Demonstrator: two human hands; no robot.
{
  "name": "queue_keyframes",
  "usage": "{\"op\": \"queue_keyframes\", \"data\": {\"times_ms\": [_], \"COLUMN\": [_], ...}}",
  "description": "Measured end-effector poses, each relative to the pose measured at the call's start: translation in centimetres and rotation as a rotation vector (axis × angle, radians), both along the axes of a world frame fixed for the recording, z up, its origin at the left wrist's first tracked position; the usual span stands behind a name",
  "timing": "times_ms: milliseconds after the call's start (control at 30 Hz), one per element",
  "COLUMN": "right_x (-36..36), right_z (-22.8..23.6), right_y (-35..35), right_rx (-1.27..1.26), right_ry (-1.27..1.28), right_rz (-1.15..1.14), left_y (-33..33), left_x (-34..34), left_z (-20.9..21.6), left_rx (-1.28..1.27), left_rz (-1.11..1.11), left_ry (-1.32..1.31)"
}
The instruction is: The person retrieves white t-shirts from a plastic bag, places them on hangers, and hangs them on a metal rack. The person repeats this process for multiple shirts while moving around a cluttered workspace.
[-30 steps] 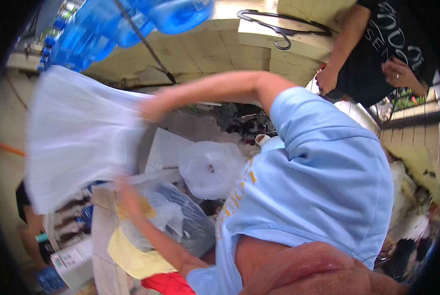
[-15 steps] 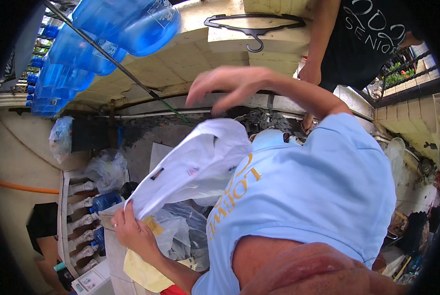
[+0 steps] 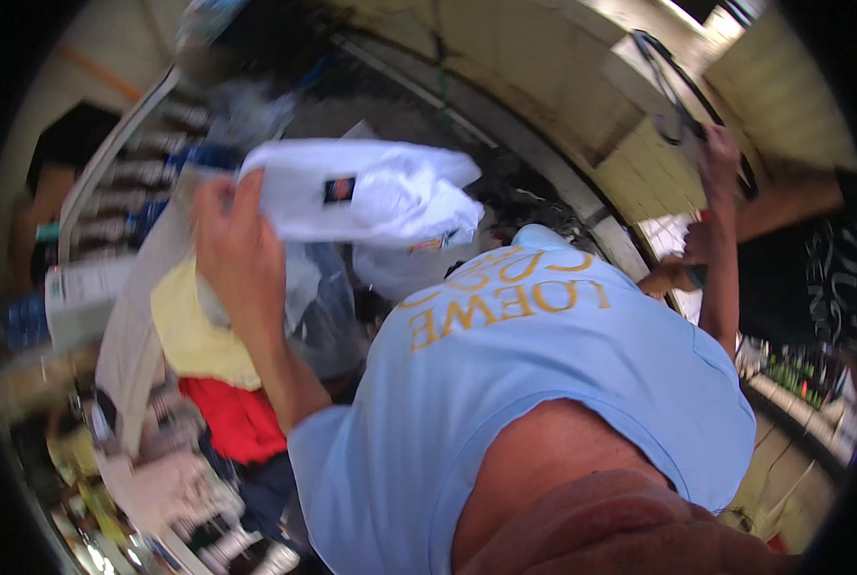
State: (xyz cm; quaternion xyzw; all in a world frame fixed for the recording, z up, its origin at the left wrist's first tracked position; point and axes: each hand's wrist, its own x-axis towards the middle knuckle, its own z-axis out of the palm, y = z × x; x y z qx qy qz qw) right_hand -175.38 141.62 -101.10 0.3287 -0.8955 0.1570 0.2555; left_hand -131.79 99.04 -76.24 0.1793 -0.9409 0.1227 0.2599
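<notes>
One white garment point(image 3: 381, 196) pinched between left fingers point(image 3: 247, 196) — one black hanger point(image 3: 685, 73) held in curled right fingers point(image 3: 723, 144)

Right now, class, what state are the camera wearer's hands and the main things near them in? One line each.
White garment: raised, partly bunched.
Left hand: closed on the garment's edge.
Black hanger: bare.
Right hand: at the hanger; grip unclear.
Yellow cloth: lying loose.
Red cloth: crumpled.

Head-worn fisheye — downward, wide, left hand point(image 3: 240, 230) nearby
</notes>
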Motion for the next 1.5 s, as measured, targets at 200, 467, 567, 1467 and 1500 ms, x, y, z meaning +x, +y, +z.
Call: {"op": "queue_keyframes", "data": {"times_ms": [200,467,567,1467,1500], "right_x": [6.6,17.1,17.5,18.6,19.1], "right_z": [15.2,25.9,24.8,20.4,20.0], "right_y": [-9.8,-25.1,-29.7,-41.5,-40.7], "right_rx": [-0.206,0.002,-0.010,-0.705,-0.768], "right_ry": [-0.066,-0.092,0.008,0.063,0.142], "right_rz": [0.407,0.916,0.996,1.361,1.405], "left_y": [-5.3,-9.2,-8.5,-5.3,-5.3], "left_x": [-1.7,-4.6,-4.9,-0.3,0.1], "left_z": [-1.1,-4.4,-4.6,-0.9,-0.9], "left_rx": [0.030,-0.025,-0.014,-0.084,-0.071], "left_rz": [0.102,0.043,0.071,0.082,0.105], "left_ry": [-0.057,-0.021,-0.009,0.163,0.161]}}
